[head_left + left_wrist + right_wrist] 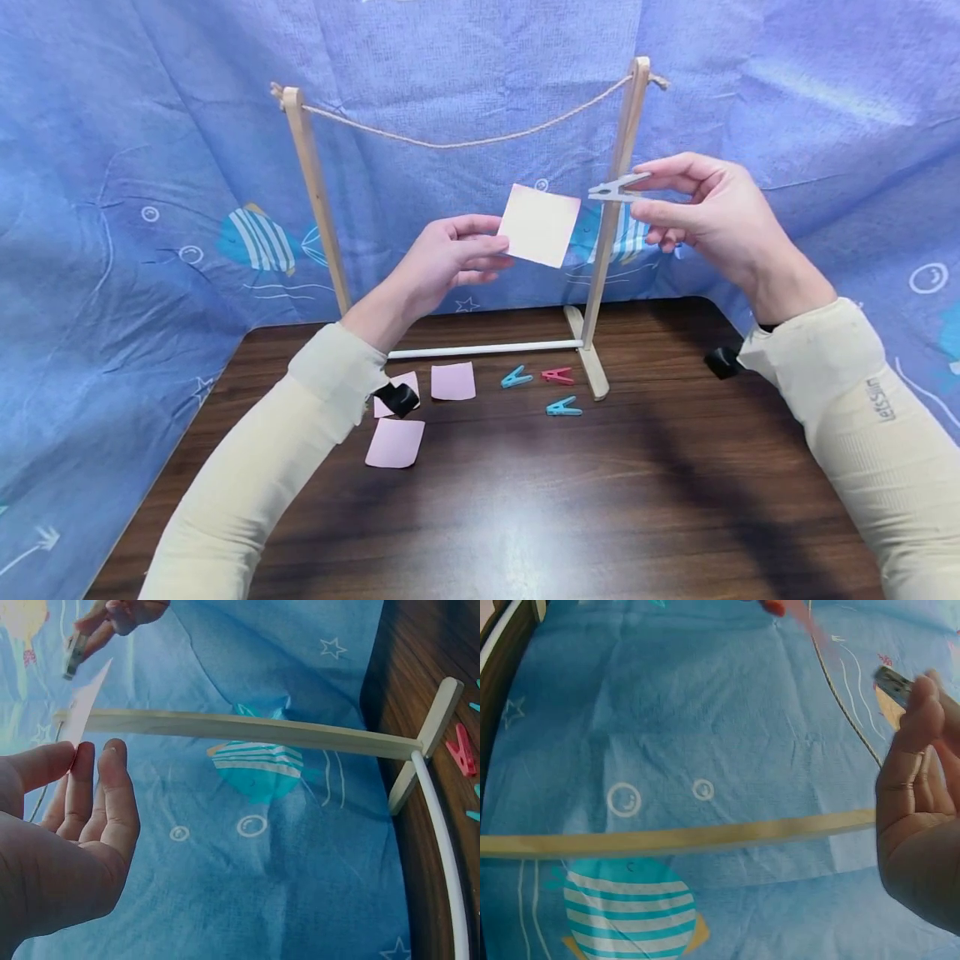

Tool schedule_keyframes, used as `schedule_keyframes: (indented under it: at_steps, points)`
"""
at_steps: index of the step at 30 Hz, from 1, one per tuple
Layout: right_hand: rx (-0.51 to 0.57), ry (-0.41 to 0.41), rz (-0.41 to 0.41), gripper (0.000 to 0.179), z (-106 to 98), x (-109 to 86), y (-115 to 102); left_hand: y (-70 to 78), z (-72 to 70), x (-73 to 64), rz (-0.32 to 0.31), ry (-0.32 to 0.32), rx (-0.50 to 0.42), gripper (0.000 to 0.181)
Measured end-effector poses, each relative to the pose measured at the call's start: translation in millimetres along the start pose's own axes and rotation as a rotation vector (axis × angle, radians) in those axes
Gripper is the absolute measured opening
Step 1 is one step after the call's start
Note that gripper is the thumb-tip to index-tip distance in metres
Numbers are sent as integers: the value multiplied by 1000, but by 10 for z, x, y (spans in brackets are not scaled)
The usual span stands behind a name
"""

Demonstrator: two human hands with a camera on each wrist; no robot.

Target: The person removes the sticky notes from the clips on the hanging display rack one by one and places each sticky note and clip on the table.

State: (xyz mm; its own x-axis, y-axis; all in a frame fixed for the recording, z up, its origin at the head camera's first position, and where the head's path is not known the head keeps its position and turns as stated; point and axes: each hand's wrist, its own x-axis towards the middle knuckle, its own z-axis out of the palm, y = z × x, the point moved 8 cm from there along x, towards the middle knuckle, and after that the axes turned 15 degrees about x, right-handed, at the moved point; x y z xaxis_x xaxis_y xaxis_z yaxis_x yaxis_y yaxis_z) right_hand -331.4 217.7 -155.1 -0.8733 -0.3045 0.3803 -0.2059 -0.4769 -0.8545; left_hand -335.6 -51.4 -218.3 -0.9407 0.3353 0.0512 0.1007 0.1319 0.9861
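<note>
In the head view my left hand (pixel 457 257) pinches a square paper note (pixel 540 225) by its left edge, holding it up below the rope (pixel 450 145). The side facing me looks pale cream with pinkish edges. My right hand (pixel 712 204) grips a grey clothespin (pixel 618 187) between thumb and fingers, its tip pointing left toward the note, with a small gap between them. The left wrist view shows the note (pixel 90 705) nearly edge-on between thumb and fingertips. In the right wrist view the clothespin (pixel 894 684) sticks out past the fingertips.
A wooden frame (pixel 626 158) carries the sagging rope, with a white bar (pixel 487 350) low between its posts. On the brown table (pixel 600 500) lie several pink notes (pixel 453 381), two blue clothespins (pixel 564 407) and a red clothespin (pixel 557 376). A blue curtain (pixel 465 50) hangs behind.
</note>
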Motion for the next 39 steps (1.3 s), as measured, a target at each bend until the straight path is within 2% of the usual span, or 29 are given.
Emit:
schedule_keyframes:
  at_steps: [4,8,18,25,34,39]
  points:
    - [-123,-29,106,36,-13,-10,144,-50,-37,-33,-14,-13,20,31]
    - [-225,-49,157,37,-22,-25,262,-88,-58,-67,-15,-31,63,32]
    - [-299,-112,212,35,18,-92,537,-225,-162,-252,-23,-35,194,38]
    - [-362,-139,277,39,68,-231,780,-390,-193,-361,-29,-36,169,41]
    - [-328,-164,374,42,50,-500,1149,-638,-222,-596,-22,-47,215,41]
    - [-278,-181,401,39,-37,-651,1391,-857,-280,-702,-60,-67,201,43]
